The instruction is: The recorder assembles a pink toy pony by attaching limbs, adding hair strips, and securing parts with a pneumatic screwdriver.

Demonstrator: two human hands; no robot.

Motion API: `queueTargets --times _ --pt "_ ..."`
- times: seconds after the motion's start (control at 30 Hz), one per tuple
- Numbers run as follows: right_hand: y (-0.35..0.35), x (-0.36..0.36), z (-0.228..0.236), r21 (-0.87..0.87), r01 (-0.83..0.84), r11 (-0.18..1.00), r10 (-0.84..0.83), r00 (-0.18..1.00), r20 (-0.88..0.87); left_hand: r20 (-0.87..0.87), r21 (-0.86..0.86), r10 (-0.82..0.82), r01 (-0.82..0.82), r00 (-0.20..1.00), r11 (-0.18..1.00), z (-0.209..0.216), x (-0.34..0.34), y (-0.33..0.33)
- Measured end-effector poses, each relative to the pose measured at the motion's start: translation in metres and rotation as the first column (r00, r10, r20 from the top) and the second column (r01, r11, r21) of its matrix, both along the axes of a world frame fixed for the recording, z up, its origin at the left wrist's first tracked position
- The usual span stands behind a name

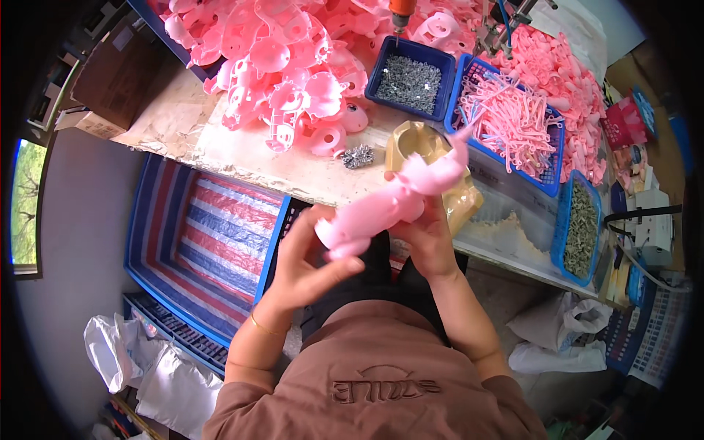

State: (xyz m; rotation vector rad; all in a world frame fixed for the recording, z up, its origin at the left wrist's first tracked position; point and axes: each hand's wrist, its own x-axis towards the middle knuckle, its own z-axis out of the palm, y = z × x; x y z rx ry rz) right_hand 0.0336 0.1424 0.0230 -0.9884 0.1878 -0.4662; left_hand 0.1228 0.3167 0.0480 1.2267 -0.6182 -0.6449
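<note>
A pink plastic toy figure, with a curved, trunk-like end pointing up to the right, is held tilted above my lap. My left hand cups its lower left end, fingers along the upper side and thumb beneath. Under its middle, my right hand grips the body; part of those fingers is hidden behind the toy. Just beyond my right hand sits a tan moulded holder at the table's edge. A small heap of screws lies to the left of that holder.
Pink plastic shells pile up at the back left. A dark blue bin of screws stands under an orange-bodied screwdriver. Blue baskets hold pink sticks and metal parts. A striped-lined crate is at my left.
</note>
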Motion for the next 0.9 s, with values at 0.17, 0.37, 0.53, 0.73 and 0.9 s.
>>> queueTargets --times 0.17,0.37,0.53,0.73,0.9 --pt "-0.015 0.005 -0.010 0.156 -0.181 0.971 0.161 0.978 0.130 0.823 -0.072 -0.045 0.184 0.567 0.980 0.020 -0.016 -0.027" --pt "-0.045 0.001 0.007 0.829 -0.557 0.051 0.362 0.784 0.505 0.907 -0.159 0.120 0.062 0.404 0.985 0.007 -0.025 -0.034" --pt "-0.047 -0.004 0.002 0.467 -0.577 0.670 0.574 0.802 0.166 0.800 -0.004 0.159 -0.260 0.578 0.966 0.002 -0.008 -0.034" --pt "-0.042 -0.033 -0.027 0.324 -0.452 0.831 0.449 0.889 0.089 0.805 0.061 0.027 -0.128 0.593 0.990 -0.003 -0.011 -0.040" --pt "-0.042 -0.033 -0.039 0.523 -0.362 0.772 0.335 0.930 0.151 0.778 0.029 0.052 -0.118 0.626 0.993 -0.004 -0.017 -0.045"
